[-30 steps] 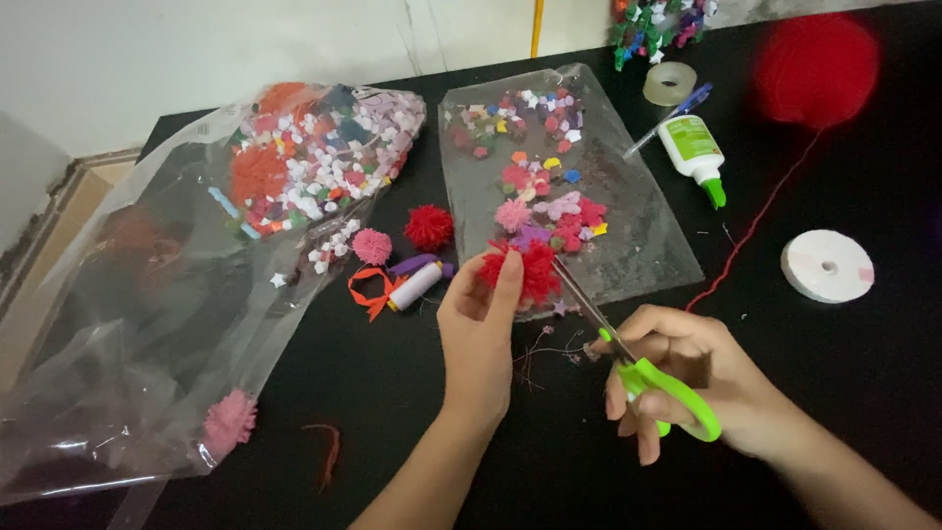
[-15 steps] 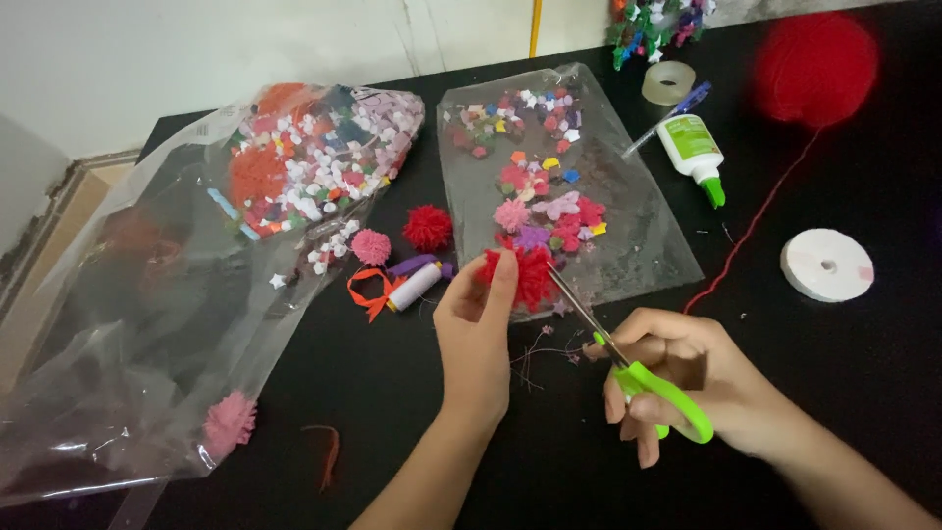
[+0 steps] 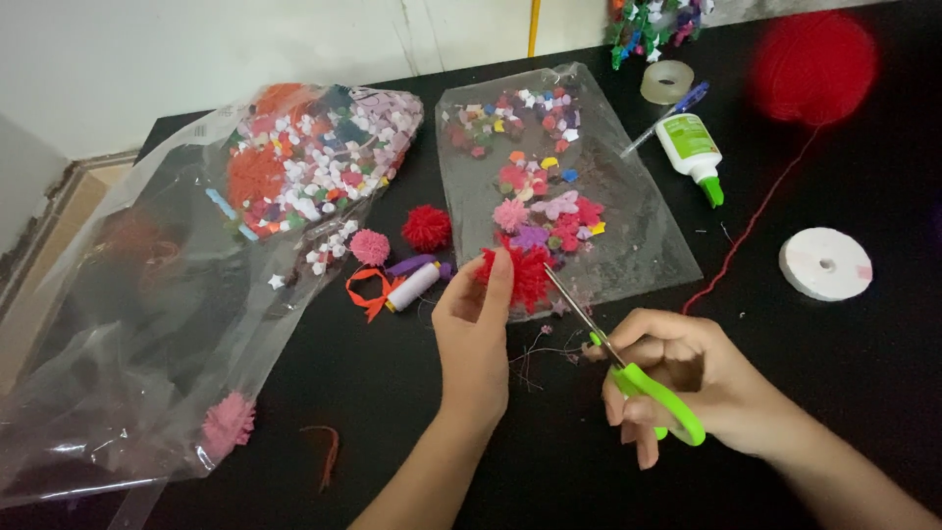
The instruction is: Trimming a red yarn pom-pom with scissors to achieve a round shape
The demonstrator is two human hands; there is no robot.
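My left hand [image 3: 474, 329] pinches a red yarn pompom [image 3: 525, 276] between thumb and fingers, holding it just above the black table [image 3: 549, 461]. My right hand [image 3: 687, 378] grips green-handled scissors [image 3: 628, 363], whose metal blades point up-left and touch the pompom's right side. Short red yarn snippets [image 3: 535, 353] lie on the table between my hands.
A clear plastic sheet [image 3: 638, 240] with small coloured paper pieces lies behind the pompom. A large clear bag [image 3: 177, 294] of craft bits fills the left. Loose pompoms [image 3: 427, 228], a white thread spool [image 3: 412, 287], a glue bottle [image 3: 690, 152], tape rolls [image 3: 826, 263] and a red yarn ball [image 3: 812, 67] sit around.
The scissors have shifted slightly against the pompom's right side; my left hand keeps the pompom in nearly the same place. Nothing else has moved.
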